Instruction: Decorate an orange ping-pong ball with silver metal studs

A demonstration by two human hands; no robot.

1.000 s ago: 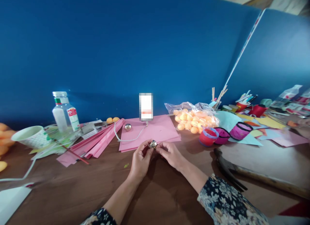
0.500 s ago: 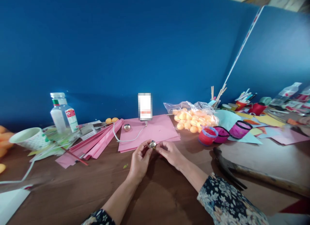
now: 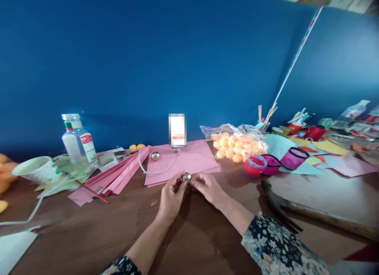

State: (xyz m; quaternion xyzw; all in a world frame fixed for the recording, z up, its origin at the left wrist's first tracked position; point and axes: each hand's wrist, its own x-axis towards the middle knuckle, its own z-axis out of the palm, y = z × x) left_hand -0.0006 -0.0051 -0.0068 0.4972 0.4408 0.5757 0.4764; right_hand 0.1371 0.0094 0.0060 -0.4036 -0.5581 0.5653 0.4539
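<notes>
Between my two hands is a small shiny metal ball, perhaps a bell (image 3: 186,177), held over the brown table near the front edge of the pink paper. My left hand (image 3: 172,193) pinches it from the left with thumb and fingers. From the other side my right hand (image 3: 207,187) has its thumb and fingertips closed on it. The fingers cover its lower part. A second shiny ball (image 3: 155,155) lies apart on the stack of pink paper (image 3: 198,158).
A hammer (image 3: 314,214) lies at right. Behind it are a red cup (image 3: 254,167), purple rings (image 3: 294,158) and a bag of orange balls (image 3: 233,144). On the left stand a bottle (image 3: 74,143) and a paper cup (image 3: 38,168). A white cable (image 3: 156,172) crosses the pink paper.
</notes>
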